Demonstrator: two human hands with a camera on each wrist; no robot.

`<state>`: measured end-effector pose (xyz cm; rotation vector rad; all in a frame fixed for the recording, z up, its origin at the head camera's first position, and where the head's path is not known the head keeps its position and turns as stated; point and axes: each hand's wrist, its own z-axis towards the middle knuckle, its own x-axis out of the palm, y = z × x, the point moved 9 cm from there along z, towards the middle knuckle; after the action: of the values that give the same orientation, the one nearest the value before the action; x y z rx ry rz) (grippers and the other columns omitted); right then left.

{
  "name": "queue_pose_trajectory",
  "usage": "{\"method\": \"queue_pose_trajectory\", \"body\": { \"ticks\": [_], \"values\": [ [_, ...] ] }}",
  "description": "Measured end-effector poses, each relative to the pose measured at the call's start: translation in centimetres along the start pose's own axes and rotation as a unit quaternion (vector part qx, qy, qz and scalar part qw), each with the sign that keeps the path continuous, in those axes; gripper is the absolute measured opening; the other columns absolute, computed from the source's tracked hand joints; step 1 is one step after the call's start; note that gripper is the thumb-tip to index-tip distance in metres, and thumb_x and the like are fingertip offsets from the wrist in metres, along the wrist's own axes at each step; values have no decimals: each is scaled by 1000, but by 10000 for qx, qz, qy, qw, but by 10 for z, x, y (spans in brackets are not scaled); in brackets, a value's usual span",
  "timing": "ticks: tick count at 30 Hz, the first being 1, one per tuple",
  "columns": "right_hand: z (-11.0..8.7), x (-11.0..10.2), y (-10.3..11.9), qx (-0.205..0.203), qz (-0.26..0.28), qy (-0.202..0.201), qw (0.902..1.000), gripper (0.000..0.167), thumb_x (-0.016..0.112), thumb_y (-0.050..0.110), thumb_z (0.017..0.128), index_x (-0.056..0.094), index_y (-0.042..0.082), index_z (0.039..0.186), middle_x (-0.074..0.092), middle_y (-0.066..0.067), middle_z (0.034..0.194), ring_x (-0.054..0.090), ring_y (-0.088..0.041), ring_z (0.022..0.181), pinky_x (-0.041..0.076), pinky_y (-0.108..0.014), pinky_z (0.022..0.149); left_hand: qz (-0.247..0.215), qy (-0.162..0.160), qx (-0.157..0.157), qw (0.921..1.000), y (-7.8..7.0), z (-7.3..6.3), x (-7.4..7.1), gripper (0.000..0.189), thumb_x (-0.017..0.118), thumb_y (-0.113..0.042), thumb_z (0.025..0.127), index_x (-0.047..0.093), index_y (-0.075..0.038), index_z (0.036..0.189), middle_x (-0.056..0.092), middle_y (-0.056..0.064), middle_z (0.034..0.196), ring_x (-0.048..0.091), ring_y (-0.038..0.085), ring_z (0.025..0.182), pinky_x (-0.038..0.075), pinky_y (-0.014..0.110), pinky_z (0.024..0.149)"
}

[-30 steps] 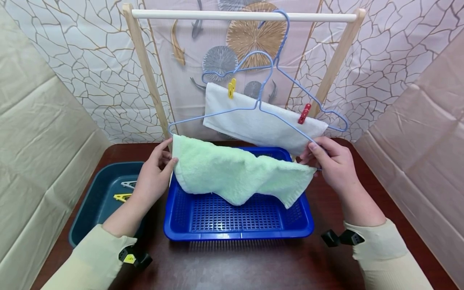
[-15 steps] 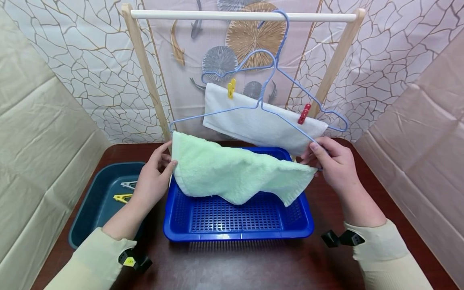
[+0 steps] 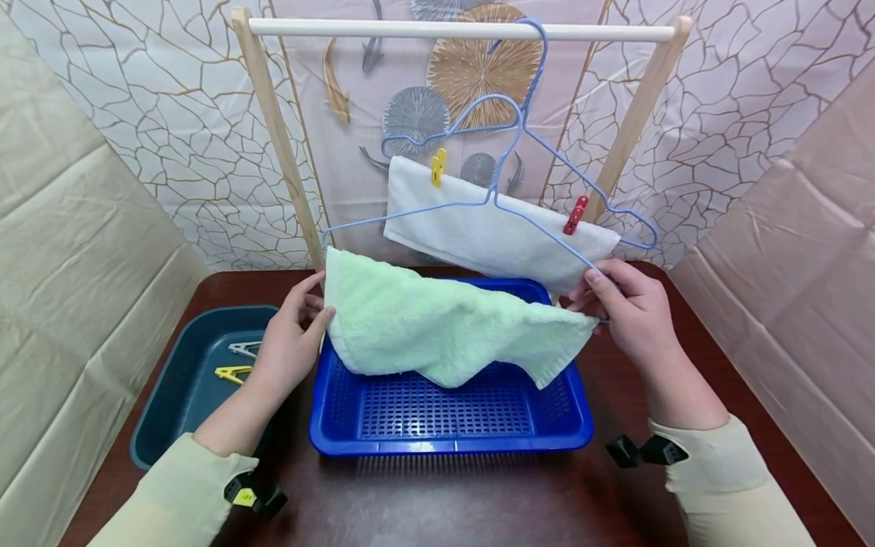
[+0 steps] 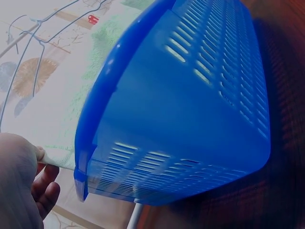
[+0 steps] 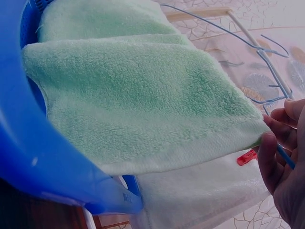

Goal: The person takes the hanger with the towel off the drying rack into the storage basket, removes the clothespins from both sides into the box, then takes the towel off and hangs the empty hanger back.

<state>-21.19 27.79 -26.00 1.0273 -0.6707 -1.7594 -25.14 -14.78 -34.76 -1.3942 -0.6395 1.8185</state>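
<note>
A pale green towel (image 3: 437,319) hangs folded over the bottom of a blue wire hanger (image 3: 410,214), above a blue plastic basket (image 3: 451,447). My left hand (image 3: 292,338) pinches the towel's left edge between thumb and fingers, as the left wrist view also shows. At the other end, my right hand (image 3: 632,308) grips the hanger's right corner together with the towel's right corner. The towel's top edge slopes down to the right. In the right wrist view the thumb and fingers close on the towel's corner (image 5: 259,133) and the blue wire.
Behind, a white towel (image 3: 492,220) hangs from another blue hanger (image 3: 567,163) on a rack's white rail (image 3: 383,29), held by a yellow clothespin (image 3: 437,167) and a red clothespin (image 3: 575,215). At left stands a dark teal tray (image 3: 164,403) with a yellow clothespin (image 3: 232,373) and a white one.
The towel's left part has been pulled up and straightened along its top edge. My left hand has slid slightly down the towel's edge. The right hand has stayed in place.
</note>
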Motion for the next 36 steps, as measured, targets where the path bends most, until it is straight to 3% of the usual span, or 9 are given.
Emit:
{"method": "queue_pose_trajectory", "body": {
  "ticks": [11, 27, 36],
  "values": [
    [0, 0, -2, 9, -2, -6, 10000, 21, 53, 10, 103, 66, -4, 94, 70, -2, 77, 68, -15, 61, 47, -27, 40, -32, -17, -21, 10000, 0, 0, 1, 54, 57, -21, 102, 36, -25, 152, 58, 7, 105, 55, 23, 87, 47, 38, 71],
    [-2, 6, 8, -224, -68, 303, 9993, 18, 53, 3, 101, 67, -2, 91, 69, -6, 77, 64, -16, 60, 46, -26, 42, -224, 28, -9, 9997, 2, 9, 4, 54, 57, -23, 102, 35, -13, 150, 60, 10, 110, 58, 24, 93, 48, 40, 81],
    [-2, 6, 14, -406, -225, 302, 9985, 18, 53, 1, 100, 68, 0, 90, 69, -5, 77, 63, -14, 60, 47, -24, 42, -362, -244, 255, 9987, -13, 17, -8, 49, 57, -23, 102, 40, -13, 147, 59, 9, 116, 59, 22, 100, 47, 36, 83]
  ]
}}
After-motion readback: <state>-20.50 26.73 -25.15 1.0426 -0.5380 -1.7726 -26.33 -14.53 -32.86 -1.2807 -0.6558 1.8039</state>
